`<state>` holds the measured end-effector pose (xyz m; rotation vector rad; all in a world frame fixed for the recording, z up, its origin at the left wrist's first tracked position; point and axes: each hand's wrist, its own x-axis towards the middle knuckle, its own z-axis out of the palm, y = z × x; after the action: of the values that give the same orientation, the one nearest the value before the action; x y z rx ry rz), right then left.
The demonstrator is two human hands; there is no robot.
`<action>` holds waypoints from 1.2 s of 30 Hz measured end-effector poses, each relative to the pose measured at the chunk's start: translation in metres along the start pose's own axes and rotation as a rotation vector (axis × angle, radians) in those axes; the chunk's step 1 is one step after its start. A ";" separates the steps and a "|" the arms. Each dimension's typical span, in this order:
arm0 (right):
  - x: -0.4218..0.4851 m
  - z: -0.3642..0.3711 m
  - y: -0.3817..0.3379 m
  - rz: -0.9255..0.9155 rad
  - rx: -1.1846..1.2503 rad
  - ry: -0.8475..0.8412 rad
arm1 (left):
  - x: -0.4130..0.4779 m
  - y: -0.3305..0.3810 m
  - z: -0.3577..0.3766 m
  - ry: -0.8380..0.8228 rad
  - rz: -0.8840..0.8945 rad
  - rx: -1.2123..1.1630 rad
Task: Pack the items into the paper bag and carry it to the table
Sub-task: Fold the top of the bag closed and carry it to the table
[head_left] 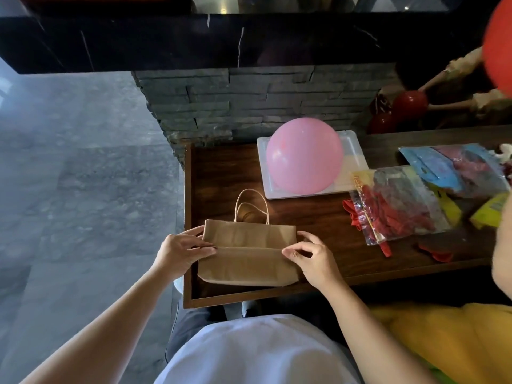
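Note:
A folded brown paper bag [249, 253] with twine handles lies flat on the near left part of the dark wooden table [318, 217]. My left hand [182, 250] pinches the bag's left edge at the fold. My right hand [310, 256] pinches its right edge. A pink inflated balloon [304, 155] rests on a white tray [357, 159] behind the bag. Clear plastic packets of uninflated balloons [396, 203] lie to the right, with loose red balloons [435, 252] beside them.
A grey stone wall [249, 101] rises right behind the table under a black marble ledge. Another person in a yellow top [443, 336] stands close at my right. Red balloons [410, 102] hang at the far right. Grey tiled floor [83, 189] spreads out left of the table.

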<state>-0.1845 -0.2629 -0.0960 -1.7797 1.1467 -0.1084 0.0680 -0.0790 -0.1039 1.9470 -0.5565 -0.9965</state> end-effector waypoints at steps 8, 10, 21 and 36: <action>0.006 0.007 0.003 0.061 0.126 -0.002 | 0.002 -0.009 -0.003 -0.123 -0.067 -0.260; 0.002 0.005 0.004 0.100 0.242 -0.098 | -0.002 -0.010 0.000 -0.180 -0.018 -0.294; -0.004 0.032 0.007 -0.024 0.331 -0.122 | 0.002 -0.019 0.042 0.004 -0.002 -0.433; 0.009 0.027 0.021 -0.017 0.261 -0.197 | 0.008 -0.013 0.042 -0.014 -0.108 -0.397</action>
<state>-0.1795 -0.2529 -0.1292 -1.5327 0.9315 -0.0868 0.0386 -0.0975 -0.1317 1.6287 -0.2390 -1.0958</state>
